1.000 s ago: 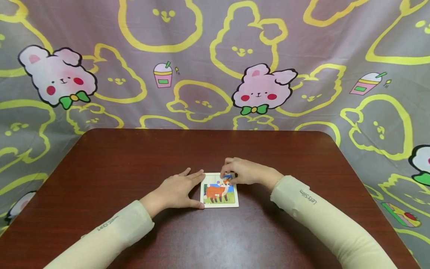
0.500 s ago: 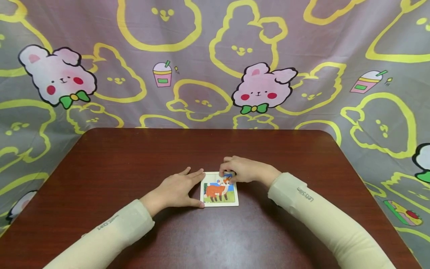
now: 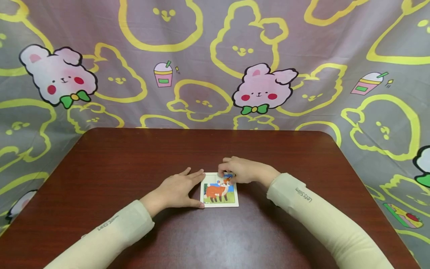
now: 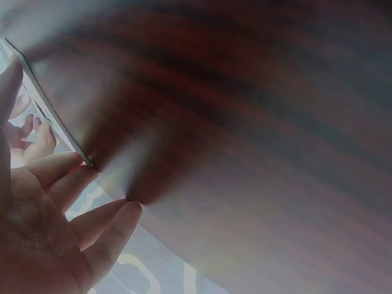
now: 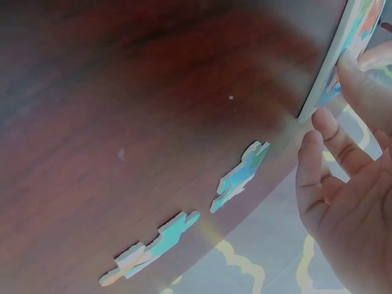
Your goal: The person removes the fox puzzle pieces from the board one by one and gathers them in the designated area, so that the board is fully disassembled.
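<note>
A small square jigsaw puzzle (image 3: 220, 194) with a pale frame lies flat on the table; its picture shows an orange animal on grass. The upper left of its tray is bare. My left hand (image 3: 173, 191) spreads along the left side, with the thumb at the near corner and straight fingertips at the far one. At the far right corner, the curled fingers and thumb of my right hand (image 3: 246, 171) span a blue puzzle piece (image 3: 228, 175), partly hidden under them. In the right wrist view, the thumb (image 5: 355, 76) rests on the puzzle's face.
Two loose puzzle pieces, one blue-green (image 5: 242, 174) and one turquoise and orange (image 5: 153, 245), lie on the table in the right wrist view; the head view does not show them. Behind the dark red table (image 3: 151, 149) hangs a cartoon-printed curtain (image 3: 201, 45).
My right fingers have shifted slightly left along the puzzle's far edge. The left hand and the puzzle stay in place.
</note>
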